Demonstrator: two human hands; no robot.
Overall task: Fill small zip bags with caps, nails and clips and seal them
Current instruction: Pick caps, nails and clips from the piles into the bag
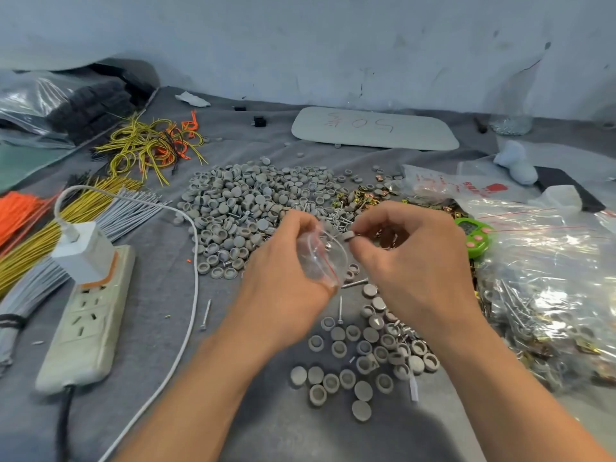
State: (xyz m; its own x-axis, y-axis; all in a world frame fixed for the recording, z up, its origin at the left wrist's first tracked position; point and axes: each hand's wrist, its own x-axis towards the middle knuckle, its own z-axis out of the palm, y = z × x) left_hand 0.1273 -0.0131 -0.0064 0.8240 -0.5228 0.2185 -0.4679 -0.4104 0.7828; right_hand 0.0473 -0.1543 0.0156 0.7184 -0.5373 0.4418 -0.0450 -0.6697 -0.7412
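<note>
My left hand (283,275) grips a small clear zip bag (321,258) with a red seal line, its mouth turned to the right. My right hand (410,261) pinches a grey cap (349,235) at the bag's mouth. A large heap of grey caps (246,201) lies behind the hands, and a smaller group of caps (363,355) lies in front. Loose nails (340,310) lie among them. Gold and copper clips (363,198) sit right of the big heap.
A power strip (86,315) with a white charger and cable lies at the left, beside bundles of orange, yellow and grey ties (50,228). Filled clear bags (546,285) pile up at the right. A green timer (475,236) sits by them. A white board (373,128) lies at the back.
</note>
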